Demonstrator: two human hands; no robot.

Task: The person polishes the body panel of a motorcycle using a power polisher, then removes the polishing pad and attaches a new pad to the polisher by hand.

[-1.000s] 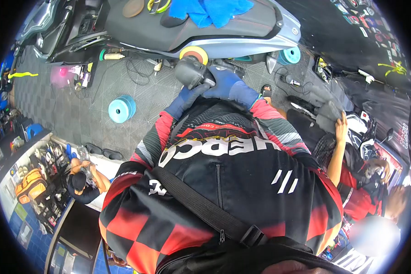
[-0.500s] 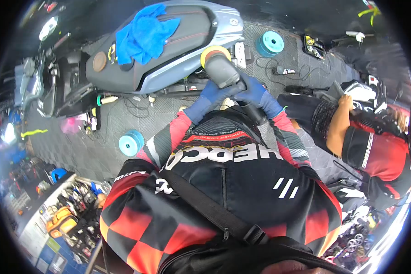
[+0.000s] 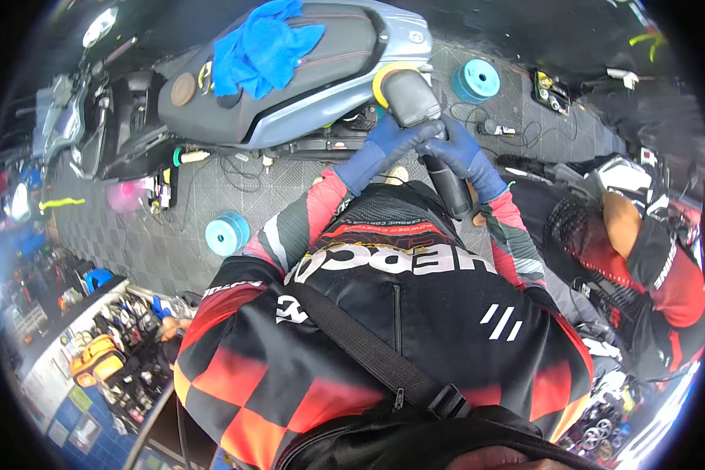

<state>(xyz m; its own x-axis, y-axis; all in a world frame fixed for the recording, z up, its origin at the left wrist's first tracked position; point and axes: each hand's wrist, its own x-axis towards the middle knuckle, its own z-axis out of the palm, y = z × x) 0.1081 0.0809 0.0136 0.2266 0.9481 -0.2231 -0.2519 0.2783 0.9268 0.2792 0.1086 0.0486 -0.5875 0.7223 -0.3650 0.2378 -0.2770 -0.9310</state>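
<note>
Gloved in blue, our left hand [image 3: 380, 153] and right hand [image 3: 466, 160] close around a black power polisher [image 3: 411, 98] near its head, fingers partly hidden. Its long axis runs from the handle end beside our right sleeve, outward and slightly left to the head, where a round yellow pad [image 3: 384, 82] turns toward a silver-blue scooter panel [image 3: 337, 90]. The pad is at the panel's rear portion; we cannot tell whether its face touches. The panel's tail end sits just beyond the pad, with open grey floor [image 3: 446, 63] past it and more floor left of our forearm. A light-blue round tub [image 3: 227, 233] stands on the left floor; a similar turquoise tub [image 3: 476, 81] stands right of the tail. A crumpled bright-blue cloth [image 3: 266, 51] lies across the dark padded seat [image 3: 333, 59], near a round tan disc [image 3: 183, 89]. At right is a person in red and black [image 3: 674, 290].
</note>
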